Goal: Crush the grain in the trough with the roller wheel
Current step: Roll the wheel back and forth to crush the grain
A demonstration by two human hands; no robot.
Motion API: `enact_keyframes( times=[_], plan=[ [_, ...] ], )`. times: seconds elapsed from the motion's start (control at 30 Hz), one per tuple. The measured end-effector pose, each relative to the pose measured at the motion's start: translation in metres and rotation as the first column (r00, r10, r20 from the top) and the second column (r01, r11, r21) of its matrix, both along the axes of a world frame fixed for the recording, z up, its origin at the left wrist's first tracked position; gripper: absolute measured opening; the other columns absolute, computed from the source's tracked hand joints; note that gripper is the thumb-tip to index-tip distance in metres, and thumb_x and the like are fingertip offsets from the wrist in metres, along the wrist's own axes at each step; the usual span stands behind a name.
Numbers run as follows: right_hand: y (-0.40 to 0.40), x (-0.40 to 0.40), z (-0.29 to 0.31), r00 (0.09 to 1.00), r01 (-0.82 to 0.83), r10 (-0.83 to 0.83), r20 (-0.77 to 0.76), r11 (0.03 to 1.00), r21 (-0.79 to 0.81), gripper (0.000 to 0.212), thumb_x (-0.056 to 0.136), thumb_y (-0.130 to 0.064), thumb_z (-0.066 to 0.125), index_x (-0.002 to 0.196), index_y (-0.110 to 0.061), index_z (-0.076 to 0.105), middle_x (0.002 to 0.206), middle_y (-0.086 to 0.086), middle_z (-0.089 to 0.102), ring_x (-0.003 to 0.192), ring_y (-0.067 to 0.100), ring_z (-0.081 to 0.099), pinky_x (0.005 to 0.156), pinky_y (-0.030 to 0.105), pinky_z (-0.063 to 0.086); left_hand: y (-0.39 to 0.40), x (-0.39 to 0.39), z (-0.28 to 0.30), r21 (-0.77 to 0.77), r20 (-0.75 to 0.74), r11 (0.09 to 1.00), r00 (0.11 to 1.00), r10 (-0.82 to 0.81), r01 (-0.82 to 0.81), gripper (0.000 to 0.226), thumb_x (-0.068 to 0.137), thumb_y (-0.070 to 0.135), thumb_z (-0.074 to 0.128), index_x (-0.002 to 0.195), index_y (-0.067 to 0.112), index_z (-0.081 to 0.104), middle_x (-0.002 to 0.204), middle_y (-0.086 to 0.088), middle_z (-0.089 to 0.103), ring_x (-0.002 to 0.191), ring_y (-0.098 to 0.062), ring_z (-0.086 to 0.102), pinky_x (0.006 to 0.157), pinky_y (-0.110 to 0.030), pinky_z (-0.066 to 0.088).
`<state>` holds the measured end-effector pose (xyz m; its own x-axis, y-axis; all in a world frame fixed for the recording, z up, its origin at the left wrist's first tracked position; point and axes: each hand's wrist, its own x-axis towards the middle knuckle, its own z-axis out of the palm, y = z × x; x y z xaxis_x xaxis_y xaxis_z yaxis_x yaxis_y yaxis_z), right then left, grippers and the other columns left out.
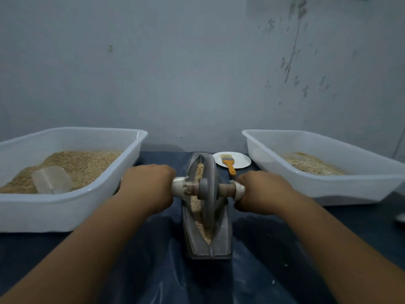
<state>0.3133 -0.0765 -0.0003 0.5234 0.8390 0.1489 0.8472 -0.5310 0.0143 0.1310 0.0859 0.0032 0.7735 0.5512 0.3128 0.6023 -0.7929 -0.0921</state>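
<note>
A grey boat-shaped trough (221, 235) stands lengthwise in front of me on the dark cloth. Tan grain (205, 232) lies along its groove. The grey roller wheel (209, 185) stands upright in the groove, around the middle of the trough. An axle runs through the wheel, with a white-wrapped handle on each side. My left hand (148, 186) grips the left handle (178, 186). My right hand (262, 190) grips the right handle (239, 189). Both fists hide most of the handles.
A white tub (72, 202) on the left holds tan grain and a clear scoop (52, 179). A white tub (341, 183) on the right holds a smaller, paler heap. A white plate (240, 160) with an orange-handled brush (229, 164) lies behind the trough. A wall rises close behind.
</note>
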Motion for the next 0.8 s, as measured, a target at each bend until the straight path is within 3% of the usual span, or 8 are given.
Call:
enact_keyframes(
  times=[0.13,0.27,0.53,0.63,0.73,0.8],
  plan=[
    [-0.024,-0.019,0.002,0.999,-0.010,0.009,-0.040,1.000,-0.024,0.022,0.070,-0.045,0.069,0.069,-0.034,0.050,0.071,-0.013,0.058,0.064,0.003,0.052,0.050,0.024,0.034,-0.022,-0.019,0.004,0.087,-0.010,0.996,1.000,0.005,-0.004,0.025,0.080,0.027,0.061,0.069,0.032,0.038,0.071,0.008,0.051,0.070,-0.013,0.052,0.065,-0.029,0.040],
    [-0.027,-0.025,-0.001,0.999,0.029,-0.030,-0.023,1.000,-0.011,0.020,0.071,-0.043,0.067,0.069,-0.032,0.051,0.071,-0.012,0.058,0.063,0.004,0.053,0.051,0.024,0.035,-0.025,-0.024,0.001,0.128,0.053,0.992,0.999,-0.003,-0.004,0.030,0.082,0.030,0.060,0.065,0.031,0.034,0.069,0.009,0.049,0.067,-0.010,0.050,0.064,-0.027,0.038],
    [0.017,0.009,-0.002,0.999,0.037,-0.036,-0.010,0.999,0.037,0.016,0.067,-0.040,0.065,0.071,-0.029,0.054,0.070,-0.009,0.057,0.063,0.010,0.053,0.052,0.024,0.034,0.010,0.008,-0.010,0.058,0.108,0.998,0.994,0.026,-0.032,0.025,0.079,0.028,0.061,0.067,0.031,0.039,0.070,0.008,0.053,0.068,-0.014,0.053,0.066,-0.029,0.042],
    [0.036,0.024,-0.002,0.998,0.027,-0.033,0.059,0.994,0.104,0.019,0.065,-0.041,0.063,0.079,-0.030,0.056,0.071,-0.010,0.053,0.061,0.012,0.046,0.051,0.023,0.030,0.024,0.023,-0.011,0.040,0.125,0.998,0.991,0.043,-0.049,0.017,0.079,0.026,0.060,0.073,0.031,0.045,0.071,0.007,0.054,0.070,-0.016,0.054,0.067,-0.030,0.044],
    [0.049,0.030,-0.007,0.986,0.020,-0.053,0.156,0.978,0.206,0.025,0.071,-0.037,0.062,0.095,-0.032,0.058,0.075,-0.009,0.052,0.066,0.018,0.043,0.057,0.027,0.032,0.029,0.031,-0.011,0.094,0.155,0.993,0.986,0.055,-0.070,0.009,0.082,0.027,0.058,0.081,0.030,0.050,0.067,0.007,0.048,0.068,-0.017,0.051,0.066,-0.031,0.039],
    [0.049,0.030,-0.012,0.986,0.038,-0.072,0.150,0.976,0.215,0.019,0.073,-0.036,0.060,0.090,-0.030,0.058,0.072,-0.010,0.048,0.071,0.020,0.045,0.060,0.029,0.034,0.027,0.032,-0.010,0.146,0.143,0.986,0.988,0.056,-0.077,0.012,0.083,0.029,0.058,0.081,0.030,0.047,0.065,0.008,0.043,0.068,-0.018,0.047,0.066,-0.031,0.036]
  ],
)
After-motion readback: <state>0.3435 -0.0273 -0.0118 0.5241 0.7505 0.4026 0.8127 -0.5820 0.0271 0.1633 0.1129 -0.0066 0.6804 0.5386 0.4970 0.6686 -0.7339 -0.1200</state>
